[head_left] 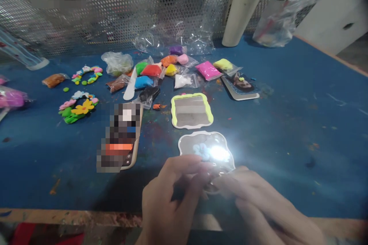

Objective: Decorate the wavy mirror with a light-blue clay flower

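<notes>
Left hand (169,191) and right hand (258,193) meet with fingertips bunched, any grip unclear, over near end of white-framed mirror (186,143), twelve o'clock on blue tabletop (287,134); left nearer pale-blue clay flower (200,151); yellow-trimmed mirror (192,111) beyond, eleven o'clock

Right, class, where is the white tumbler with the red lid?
In the head view, the tumbler stands at the back right of the blue table, just left of the clear plastic bag.
</notes>
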The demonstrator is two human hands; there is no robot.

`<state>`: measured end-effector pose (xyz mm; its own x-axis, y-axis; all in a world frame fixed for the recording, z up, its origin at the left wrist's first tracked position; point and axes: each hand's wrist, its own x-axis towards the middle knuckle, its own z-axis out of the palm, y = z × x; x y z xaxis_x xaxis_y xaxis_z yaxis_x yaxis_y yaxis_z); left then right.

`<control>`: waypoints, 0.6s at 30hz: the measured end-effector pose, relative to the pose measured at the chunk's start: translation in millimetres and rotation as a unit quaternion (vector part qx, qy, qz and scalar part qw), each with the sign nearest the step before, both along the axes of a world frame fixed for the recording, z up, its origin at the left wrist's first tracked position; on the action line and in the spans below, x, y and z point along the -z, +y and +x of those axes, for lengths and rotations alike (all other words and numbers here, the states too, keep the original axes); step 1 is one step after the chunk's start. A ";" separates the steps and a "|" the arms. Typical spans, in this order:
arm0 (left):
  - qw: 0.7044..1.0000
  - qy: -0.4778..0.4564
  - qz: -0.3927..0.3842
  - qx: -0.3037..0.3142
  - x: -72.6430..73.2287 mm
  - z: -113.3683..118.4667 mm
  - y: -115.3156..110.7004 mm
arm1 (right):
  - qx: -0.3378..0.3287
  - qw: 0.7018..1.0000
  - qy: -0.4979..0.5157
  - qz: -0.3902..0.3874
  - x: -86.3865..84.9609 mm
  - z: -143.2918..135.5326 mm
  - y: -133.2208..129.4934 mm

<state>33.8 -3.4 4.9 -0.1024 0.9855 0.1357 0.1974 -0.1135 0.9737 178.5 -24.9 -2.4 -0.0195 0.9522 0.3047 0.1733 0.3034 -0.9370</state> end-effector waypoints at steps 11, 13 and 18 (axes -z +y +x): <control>1.000 -0.005 0.028 0.013 2.2 -2.4 0.1 | 0.016 0.984 0.103 -0.145 7.6 -0.2 1.3; 0.999 0.010 0.037 0.020 2.2 -3.5 0.1 | 0.010 0.986 0.105 -0.132 7.1 0.1 1.9; 0.994 0.056 0.076 0.052 -0.4 -5.8 0.8 | -0.001 0.988 0.097 -0.122 3.7 -0.7 3.5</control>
